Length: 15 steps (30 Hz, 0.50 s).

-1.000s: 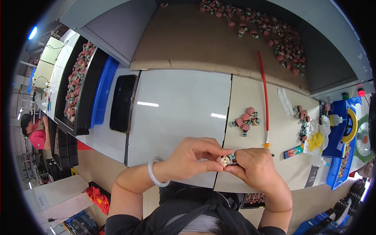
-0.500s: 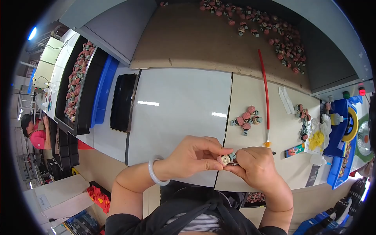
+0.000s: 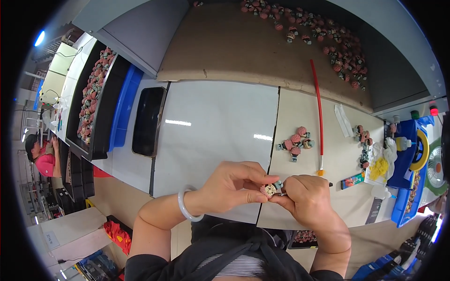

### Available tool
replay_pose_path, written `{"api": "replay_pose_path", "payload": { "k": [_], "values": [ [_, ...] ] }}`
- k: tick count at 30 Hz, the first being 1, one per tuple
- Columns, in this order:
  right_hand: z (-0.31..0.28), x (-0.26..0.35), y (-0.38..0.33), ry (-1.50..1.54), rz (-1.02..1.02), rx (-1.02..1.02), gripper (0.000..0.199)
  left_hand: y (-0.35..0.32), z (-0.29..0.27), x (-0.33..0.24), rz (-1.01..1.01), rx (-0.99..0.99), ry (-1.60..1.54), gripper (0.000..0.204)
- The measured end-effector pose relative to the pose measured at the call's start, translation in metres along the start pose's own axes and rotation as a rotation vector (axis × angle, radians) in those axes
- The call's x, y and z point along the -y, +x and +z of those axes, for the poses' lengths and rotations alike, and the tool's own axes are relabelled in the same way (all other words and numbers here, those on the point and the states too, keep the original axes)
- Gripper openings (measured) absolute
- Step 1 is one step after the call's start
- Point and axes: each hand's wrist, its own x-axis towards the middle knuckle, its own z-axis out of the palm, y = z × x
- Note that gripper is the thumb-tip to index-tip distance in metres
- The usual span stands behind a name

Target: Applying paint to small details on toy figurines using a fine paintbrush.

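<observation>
A small figurine point(image 3: 269, 190) with a pale face and pink hair is pinched between the thumb and fingers of my left hand point(image 3: 233, 185), above the table's near edge. My right hand point(image 3: 305, 195) is closed round a thin tool point(image 3: 280, 194). The tool's metallic tip meets the figurine, and a dark end shows past the knuckles; my fingers cover most of it, so its exact kind is hidden. Several similar pink-haired figurines point(image 3: 296, 143) lie in a cluster beyond my right hand. A red-handled paintbrush point(image 3: 320, 117) lies to their right.
Many figurines point(image 3: 346, 56) lie on the brown shelf at the back. A phone point(image 3: 148, 122) and a black tray point(image 3: 99, 140) of figurines sit left. At right are a small bottle point(image 3: 402, 143), yellow-stained paper point(image 3: 378, 166) and blue bins point(image 3: 403, 206). A co-worker point(image 3: 44, 157) is far left.
The figurine has turned slightly in my left fingers, showing more of its face. The tool's metallic tip and dark end show more clearly. Both hands stay in nearly the same place.
</observation>
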Motion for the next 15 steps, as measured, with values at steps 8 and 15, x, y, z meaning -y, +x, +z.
{"api": "replay_pose_path", "payload": {
  "k": [8, 15],
  "values": [
    [-0.0002, -0.0019, 0.0004, 0.012, 0.004, 0.024, 0.036, -0.0003, -0.0008, 0.0024, 0.041, 0.001, 0.063, 0.036],
    [-0.0002, -0.0043, 0.0002, 0.046, -0.033, 0.054, 0.035, 0.0006, -0.0013, 0.0017, -0.014, 0.028, 0.070, 0.036]
  ]
}}
